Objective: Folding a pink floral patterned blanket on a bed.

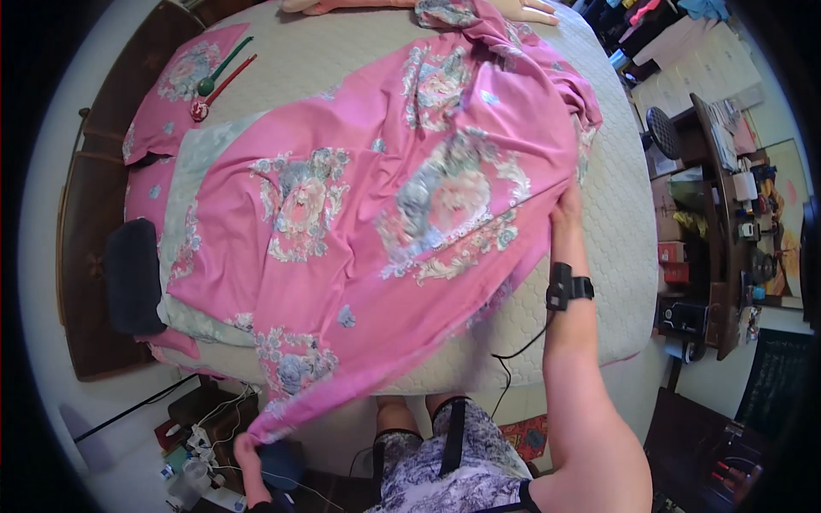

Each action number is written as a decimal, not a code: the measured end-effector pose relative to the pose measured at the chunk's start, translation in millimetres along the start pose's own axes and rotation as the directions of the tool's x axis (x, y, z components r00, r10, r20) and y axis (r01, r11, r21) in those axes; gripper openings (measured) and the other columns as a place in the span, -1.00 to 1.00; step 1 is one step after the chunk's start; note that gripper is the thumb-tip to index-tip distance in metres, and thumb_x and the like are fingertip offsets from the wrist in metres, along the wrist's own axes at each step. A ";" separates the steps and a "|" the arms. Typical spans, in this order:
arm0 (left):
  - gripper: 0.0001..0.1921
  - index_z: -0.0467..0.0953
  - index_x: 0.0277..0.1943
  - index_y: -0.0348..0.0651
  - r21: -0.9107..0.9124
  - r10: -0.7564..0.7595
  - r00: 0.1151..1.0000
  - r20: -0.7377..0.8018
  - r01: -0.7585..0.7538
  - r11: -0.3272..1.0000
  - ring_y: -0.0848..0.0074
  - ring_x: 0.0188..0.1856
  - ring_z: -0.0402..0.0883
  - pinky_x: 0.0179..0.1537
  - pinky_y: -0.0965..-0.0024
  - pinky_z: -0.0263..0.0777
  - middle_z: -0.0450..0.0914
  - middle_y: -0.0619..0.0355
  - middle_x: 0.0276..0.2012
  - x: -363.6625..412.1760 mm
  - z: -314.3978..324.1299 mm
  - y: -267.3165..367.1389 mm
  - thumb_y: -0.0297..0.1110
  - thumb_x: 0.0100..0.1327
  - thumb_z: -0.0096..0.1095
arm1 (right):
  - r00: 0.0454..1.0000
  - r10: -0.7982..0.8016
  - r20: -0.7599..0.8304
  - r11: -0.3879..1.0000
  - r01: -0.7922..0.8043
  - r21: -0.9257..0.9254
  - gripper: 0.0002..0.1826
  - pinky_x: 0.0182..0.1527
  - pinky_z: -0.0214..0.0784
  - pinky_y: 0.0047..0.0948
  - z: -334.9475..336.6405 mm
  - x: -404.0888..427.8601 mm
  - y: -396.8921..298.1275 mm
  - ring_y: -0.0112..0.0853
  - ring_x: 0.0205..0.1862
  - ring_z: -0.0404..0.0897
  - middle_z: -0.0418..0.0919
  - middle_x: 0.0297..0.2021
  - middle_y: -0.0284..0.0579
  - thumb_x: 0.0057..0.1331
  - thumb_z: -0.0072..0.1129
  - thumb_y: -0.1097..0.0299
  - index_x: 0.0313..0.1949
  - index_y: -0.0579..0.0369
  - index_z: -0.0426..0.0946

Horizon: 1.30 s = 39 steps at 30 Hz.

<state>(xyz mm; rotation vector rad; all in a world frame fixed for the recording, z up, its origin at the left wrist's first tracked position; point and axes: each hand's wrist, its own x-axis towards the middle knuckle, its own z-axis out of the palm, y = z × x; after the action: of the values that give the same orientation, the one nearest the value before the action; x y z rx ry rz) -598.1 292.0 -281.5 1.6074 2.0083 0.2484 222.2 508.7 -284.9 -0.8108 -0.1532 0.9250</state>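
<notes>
A pink floral fabric cover [397, 192] is spread in loose folds over a quilted white mattress [616, 269]. With my left hand [247, 445] I grip one end of it, past the bed's near edge at lower left. My right hand [566, 204] pinches its edge on the right, and the fabric stretches taut between both hands. A pale green layer [199, 154] shows beneath the cover on the left. A black device [564, 287] with a cable is strapped to my right wrist. The fingers of my right hand are partly hidden by the fabric.
Another person's hand [529, 11] rests at the bed's far side, near bunched fabric. A green ball-ended stick [221, 69] and a red one [221, 91] lie by a pink pillow [186, 70]. A dark cushion [133, 276] leans near the wooden headboard [96, 211]. Cables [224, 410] clutter the bedside.
</notes>
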 end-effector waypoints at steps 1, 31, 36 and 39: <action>-0.88 0.38 -0.34 -0.22 -0.110 -0.030 0.988 -0.153 0.013 0.994 0.55 -0.46 0.34 -0.40 0.52 0.23 0.37 0.18 -0.51 9.2 -14.7 -10.6 -0.50 0.07 -0.13 | 0.993 0.101 -0.055 0.988 -0.107 -0.108 -0.71 -0.18 0.30 -0.40 -21.3 -6.1 13.0 -0.37 -0.27 0.43 0.44 -0.31 -0.14 0.17 -0.16 0.24 -0.23 0.20 0.33; -0.70 0.26 -0.08 -0.11 -0.756 -0.541 0.565 -0.623 -0.260 0.600 0.60 -0.36 0.40 -0.52 0.63 0.28 0.41 0.22 -0.27 -39.0 -167.1 28.7 -0.19 0.16 -0.12 | 0.933 0.348 0.095 0.886 -0.294 -0.359 -0.78 -0.58 0.13 -0.72 13.3 -12.1 -3.7 -0.67 -0.52 0.35 0.39 -0.48 -0.43 0.03 0.07 0.38 -0.29 0.06 0.35; -0.71 0.29 -0.12 -0.11 -0.736 -0.572 0.525 -0.630 -0.169 0.655 0.64 -0.43 0.39 -0.55 0.69 0.24 0.42 0.22 -0.34 -59.6 -178.6 35.9 -0.16 0.15 -0.10 | 0.959 0.241 0.146 0.851 -0.137 -0.508 -0.78 -0.44 0.13 -0.73 28.0 2.5 -0.4 -0.66 -0.49 0.35 0.43 -0.48 -0.43 -0.02 0.12 0.36 -0.33 0.06 0.41; -0.73 0.30 -0.16 -0.13 -0.704 -0.553 0.456 -0.697 -0.288 0.650 0.67 -0.53 0.37 -0.61 0.71 0.20 0.44 0.22 -0.42 -51.6 -155.6 90.7 -0.17 0.15 -0.10 | 0.971 0.230 0.064 0.751 -0.135 -0.646 -0.76 -0.40 0.17 -0.67 17.2 14.6 2.2 -0.61 -0.46 0.38 0.44 -0.48 -0.36 -0.03 0.11 0.38 -0.33 0.15 0.41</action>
<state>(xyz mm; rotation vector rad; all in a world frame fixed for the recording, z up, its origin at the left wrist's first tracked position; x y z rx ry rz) -596.0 297.2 -94.2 0.6652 2.1480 1.9736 222.1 530.1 -277.5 -1.4167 -0.5449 1.1354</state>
